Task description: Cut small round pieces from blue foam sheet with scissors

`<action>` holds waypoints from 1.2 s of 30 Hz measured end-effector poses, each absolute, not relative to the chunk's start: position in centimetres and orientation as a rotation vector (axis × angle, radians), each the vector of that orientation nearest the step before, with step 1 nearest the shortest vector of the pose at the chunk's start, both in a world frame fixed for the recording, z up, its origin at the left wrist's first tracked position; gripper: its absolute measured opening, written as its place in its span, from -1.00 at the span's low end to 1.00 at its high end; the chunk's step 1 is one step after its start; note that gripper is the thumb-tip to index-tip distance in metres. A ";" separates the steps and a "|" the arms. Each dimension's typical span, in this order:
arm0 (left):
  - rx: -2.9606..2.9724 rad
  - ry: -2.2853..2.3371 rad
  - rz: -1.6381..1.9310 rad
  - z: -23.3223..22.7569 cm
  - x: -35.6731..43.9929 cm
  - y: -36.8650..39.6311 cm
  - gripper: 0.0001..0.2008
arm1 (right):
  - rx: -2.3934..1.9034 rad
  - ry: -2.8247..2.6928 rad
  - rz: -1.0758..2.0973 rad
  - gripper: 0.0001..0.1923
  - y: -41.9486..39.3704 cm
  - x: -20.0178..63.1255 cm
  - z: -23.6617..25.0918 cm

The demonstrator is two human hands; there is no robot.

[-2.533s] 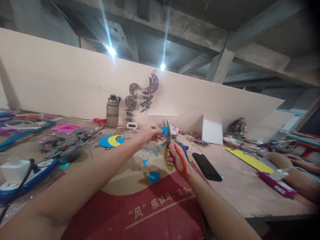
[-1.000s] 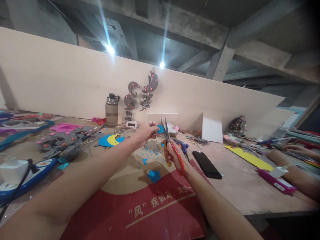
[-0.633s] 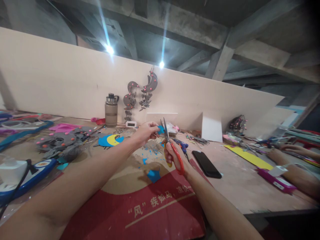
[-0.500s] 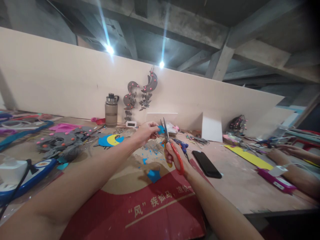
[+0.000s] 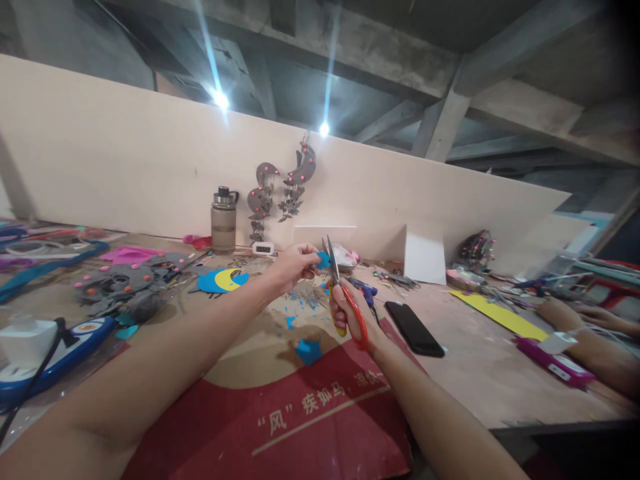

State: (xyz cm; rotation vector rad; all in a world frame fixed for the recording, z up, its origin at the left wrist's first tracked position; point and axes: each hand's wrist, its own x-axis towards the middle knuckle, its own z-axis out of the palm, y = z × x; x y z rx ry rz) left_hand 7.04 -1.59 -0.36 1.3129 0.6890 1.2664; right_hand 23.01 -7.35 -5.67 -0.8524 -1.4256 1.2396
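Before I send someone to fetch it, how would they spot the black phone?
Start at the red-printed cardboard sheet on the table. Just right of the right hand holding the scissors, the black phone lies flat: the only plain dark slab among colourful scraps.

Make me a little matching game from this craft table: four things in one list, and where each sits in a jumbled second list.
Things:
1. scissors
2. small blue piece
3. black phone
4. water bottle

Places:
A. flat on the table, right of the hands
B. pinched in the left hand
C. upright by the back board
D. gripped in the right hand

Pairs: 1-D, 2-B, 3-A, 4-C
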 end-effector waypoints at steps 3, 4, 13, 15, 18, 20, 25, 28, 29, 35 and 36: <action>1.299 0.672 1.265 -0.6 7.2 -1.5 -0.84 | -0.849 -1.391 1.269 -0.50 -7.4 22.9 -5.8; 1.295 0.665 1.264 -0.7 7.2 -1.5 -0.83 | -0.850 -1.385 1.272 -0.49 -7.5 22.9 -5.8; 1.214 0.682 1.290 -1.4 7.1 -0.9 -0.79 | -0.854 -1.275 1.317 -0.49 -7.0 22.8 -6.3; 1.187 0.676 1.288 -2.3 7.5 -0.7 -0.77 | -0.826 -1.225 1.341 -0.47 -6.8 22.7 -6.6; 1.157 0.682 1.305 -4.8 8.2 -0.4 -0.75 | -0.760 -1.163 1.358 -0.45 -6.5 22.1 -7.8; 1.171 0.724 1.367 -6.7 8.7 -0.2 -0.78 | -0.739 -1.121 1.368 -0.46 -6.4 21.6 -8.9; 1.202 0.852 1.482 -9.2 8.7 -0.4 -0.75 | -0.705 -1.023 1.429 -0.50 -6.7 20.6 -11.1; 1.201 0.894 1.480 -9.2 8.6 -0.6 -0.73 | -0.719 -0.989 1.461 -0.50 -6.7 20.7 -11.5; 1.190 0.898 1.479 -9.2 8.6 -0.7 -0.72 | -0.727 -0.975 1.469 -0.50 -6.6 20.8 -11.5; 1.112 0.858 1.503 -10.0 9.0 -0.2 -0.73 | -0.742 -0.932 1.489 -0.55 -5.5 21.5 -12.6; 1.100 0.857 1.515 -10.0 9.0 0.0 -0.73 | -0.748 -0.942 1.505 -0.54 -5.3 21.6 -12.7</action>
